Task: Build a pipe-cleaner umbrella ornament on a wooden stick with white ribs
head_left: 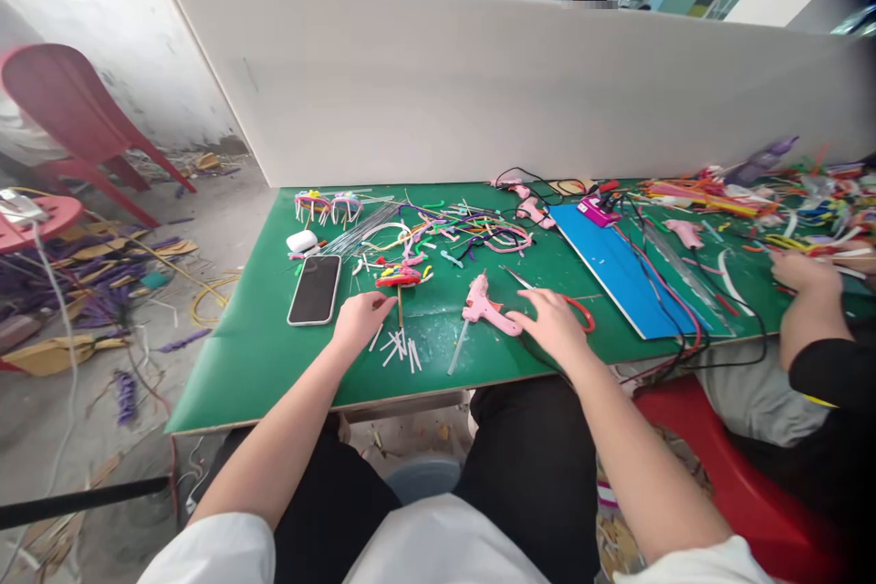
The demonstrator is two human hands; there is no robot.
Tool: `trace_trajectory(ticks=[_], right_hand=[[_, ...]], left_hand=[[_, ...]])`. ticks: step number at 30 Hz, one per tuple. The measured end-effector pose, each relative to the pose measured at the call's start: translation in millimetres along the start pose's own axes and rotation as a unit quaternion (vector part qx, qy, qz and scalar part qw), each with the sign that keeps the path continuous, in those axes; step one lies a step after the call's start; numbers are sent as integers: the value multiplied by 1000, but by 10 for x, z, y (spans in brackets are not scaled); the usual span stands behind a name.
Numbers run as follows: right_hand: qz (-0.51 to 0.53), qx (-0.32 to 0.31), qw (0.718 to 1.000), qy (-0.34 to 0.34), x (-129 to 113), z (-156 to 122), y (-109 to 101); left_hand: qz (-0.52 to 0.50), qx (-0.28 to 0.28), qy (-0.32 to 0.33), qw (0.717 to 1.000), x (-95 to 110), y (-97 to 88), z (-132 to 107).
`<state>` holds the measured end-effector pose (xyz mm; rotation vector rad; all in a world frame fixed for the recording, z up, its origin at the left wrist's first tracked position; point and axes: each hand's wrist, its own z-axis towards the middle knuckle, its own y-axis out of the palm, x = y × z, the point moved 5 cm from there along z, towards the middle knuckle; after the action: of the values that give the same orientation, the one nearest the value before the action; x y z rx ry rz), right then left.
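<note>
My left hand (362, 321) is at the middle of the green table, its thumb and forefinger brought together at the thin brown stick of a red and yellow pipe-cleaner piece (399, 276). Short white pipe-cleaner bits (402, 350) lie just below those fingertips. My right hand (553, 326) has its thumb and fingers apart beside the handle of a pink glue gun (484, 307). A glue stick (458, 347) sticks out of the gun's back. Scissors with red-orange handles (581, 314) lie partly under my right hand.
A phone (315, 289) and a white earbud case (302, 242) lie left. Coloured pipe cleaners (452, 233) spread behind. To the right are a blue board (609, 265), a pink power box (598, 209), cables and a co-worker's hands (808, 278). A white partition (479, 91) borders the back.
</note>
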<state>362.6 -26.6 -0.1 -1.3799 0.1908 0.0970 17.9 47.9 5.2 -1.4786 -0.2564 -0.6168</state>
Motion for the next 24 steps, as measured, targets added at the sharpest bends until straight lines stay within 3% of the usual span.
trace_trajectory(ticks=[3,6,10,16,18,22,24], right_hand=[[17,-37,999,-20,-292,65,141],[30,-67,997,-12,-415,119,277],[68,-91,994,5,-396,133,337],[186,-114,976,9,-282,62,145],[277,-126,952,8,-284,63,72],[531,-125,837,50,-332,140,-14],[579,-126,803,64,-376,194,-23]], left_hand=[[28,56,8,998,1,-122,6],[49,75,71,993,62,-216,56],[59,16,162,985,164,-123,197],[35,-34,165,985,89,81,410],[16,-37,150,988,56,116,459],[-42,-21,88,995,3,141,533],[-86,-3,46,995,-37,125,562]])
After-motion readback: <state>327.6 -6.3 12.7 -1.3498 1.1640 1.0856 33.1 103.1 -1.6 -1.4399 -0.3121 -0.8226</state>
